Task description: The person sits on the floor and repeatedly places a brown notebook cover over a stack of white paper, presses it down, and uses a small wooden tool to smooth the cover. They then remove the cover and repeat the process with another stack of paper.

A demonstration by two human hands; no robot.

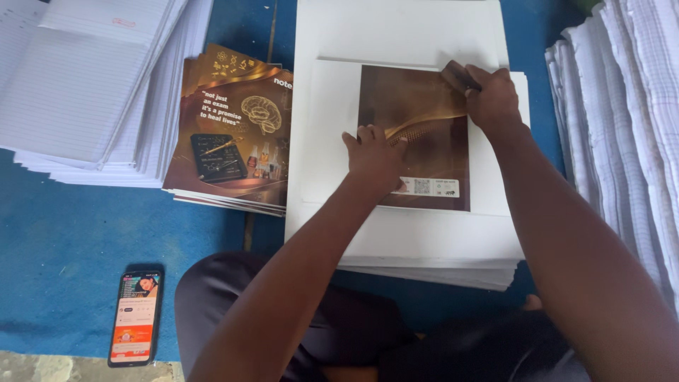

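Our left hand point(373, 154) lies flat, fingers together, pressing down the lower left part of a brown cover sheet point(424, 120). Our right hand point(489, 95) is closed on that sheet's upper right corner, fingers curled over the edge. The two hands are apart, at opposite corners of the sheet. The sheet lies face down on a thick stack of white boards point(403, 226) right in front of us on the blue floor mat point(64, 233). Both forearms reach forward over our dark-clad lap, the right one crossing the stack's right edge.

Just left of the white stack sits a pile of printed brown covers point(233, 134). Further left lies a heap of ruled paper point(85, 85), and to the right another pile of white sheets point(622, 120). A phone point(136, 317) with a lit screen rests on the mat by our left knee.
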